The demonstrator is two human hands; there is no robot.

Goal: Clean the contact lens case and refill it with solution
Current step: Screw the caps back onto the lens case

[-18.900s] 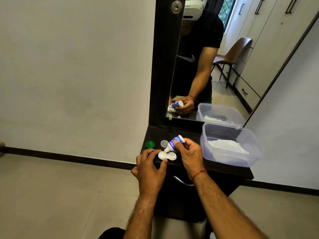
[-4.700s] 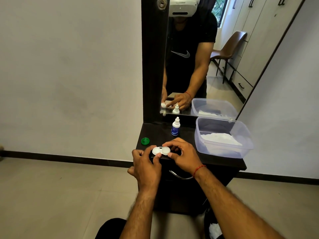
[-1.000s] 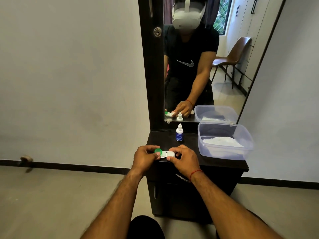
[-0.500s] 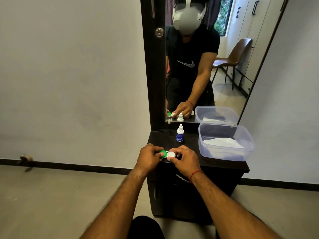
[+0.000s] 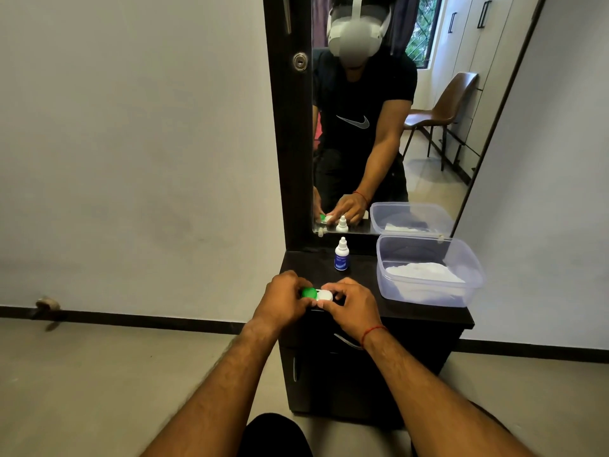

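Contact lens case [image 5: 317, 294] at worktop [image 5: 362, 286] front edge, long axis 9 to 3 o'clock: left hand [image 5: 282, 300] fingers grip green cap [image 5: 308, 293] at 9, right hand [image 5: 353, 305] fingers pinch white cap [image 5: 326, 295] at 3.

Both bare forearms stretch out ahead and angle inward until the two hands nearly meet, knuckles up, wrists held fairly straight. The left hand [image 5: 282, 299] has its fingers curled over, thumb and fingertips closed round the green cap [image 5: 308, 293]. The right hand [image 5: 353, 305] sits just beside it, fingers bent, pinching the white end of the contact lens case [image 5: 325, 295], with the thumb tip at the near edge. A red thread [image 5: 372, 332] circles the right wrist. The left wrist is bare.
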